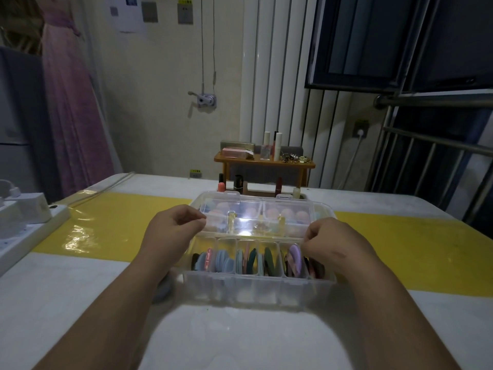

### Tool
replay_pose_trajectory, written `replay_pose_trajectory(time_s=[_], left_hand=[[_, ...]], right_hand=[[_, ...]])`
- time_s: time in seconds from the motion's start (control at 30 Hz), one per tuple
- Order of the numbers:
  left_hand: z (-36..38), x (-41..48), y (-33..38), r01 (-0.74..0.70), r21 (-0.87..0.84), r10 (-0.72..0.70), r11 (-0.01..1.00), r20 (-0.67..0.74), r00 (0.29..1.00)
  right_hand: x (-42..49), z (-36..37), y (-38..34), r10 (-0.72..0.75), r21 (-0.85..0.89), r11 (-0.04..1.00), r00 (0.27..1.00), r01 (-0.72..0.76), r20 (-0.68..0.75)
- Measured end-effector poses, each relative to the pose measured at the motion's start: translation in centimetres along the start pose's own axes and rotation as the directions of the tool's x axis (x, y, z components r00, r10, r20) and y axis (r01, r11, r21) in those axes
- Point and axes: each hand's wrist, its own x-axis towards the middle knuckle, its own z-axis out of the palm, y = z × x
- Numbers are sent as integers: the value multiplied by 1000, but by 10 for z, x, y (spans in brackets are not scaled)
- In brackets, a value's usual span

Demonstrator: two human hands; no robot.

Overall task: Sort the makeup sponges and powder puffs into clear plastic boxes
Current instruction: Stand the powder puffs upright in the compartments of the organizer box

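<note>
A clear divided box (256, 292) sits on the table between my forearms. Its compartments hold upright powder puffs (226, 261) in blue, green, pink, black and one lilac puff (294, 253). The clear hinged lid (248, 217) is tilted up behind the compartments, with its latches at the far edge. Pink and blue makeup sponges (286, 213) show through the lid, apparently in a second box behind. My left hand (174, 227) pinches the lid's left edge. My right hand (329, 239) pinches its right corner. A blurred grey-blue round thing (163, 289) lies under my left wrist.
A white power strip with chargers (24, 217) lies at the table's left edge. Lipsticks and nail polish (238, 182) stand behind the boxes, under a small wooden shelf (264, 158) of cosmetics. A yellow band (112, 225) crosses the table. Metal railings (426, 145) stand at right.
</note>
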Motion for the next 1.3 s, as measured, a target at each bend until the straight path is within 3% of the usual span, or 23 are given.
replay_pose_trajectory(time_s=[0.17,0.4,0.5,0.67,0.8,0.9,1.0,1.1,1.3], left_hand=[[-2,2,-2,12,12,-11,1000,-22,1000],[-5,5,-5,106,39,-105,994,-48,993],[-14,10,-8,198,199,-205,960,16,979],[-35,15,-16,276,510,-366,815,84,927],[-45,15,-16,200,732,-468,652,180,865],[-51,11,-14,185,765,-543,617,244,804],[-50,7,-13,116,783,-531,611,297,793],[-48,9,-15,27,788,-438,616,314,842],[-46,12,-17,42,754,-282,655,192,940]], right_hand=[[1,-1,0,5,-51,999,996,-10,-93],[-1,-2,-1,0,-141,990,999,-6,-40],[-1,-1,-1,3,-124,992,999,-10,-53],[0,3,-3,-42,-57,998,990,34,-135],[-1,9,-7,-150,17,987,955,160,-256],[-2,15,-9,-202,64,972,947,224,-248],[0,19,-11,-227,100,961,945,256,-235],[-1,21,-13,-242,126,953,942,275,-232],[-4,25,-17,-229,209,939,950,273,-214]])
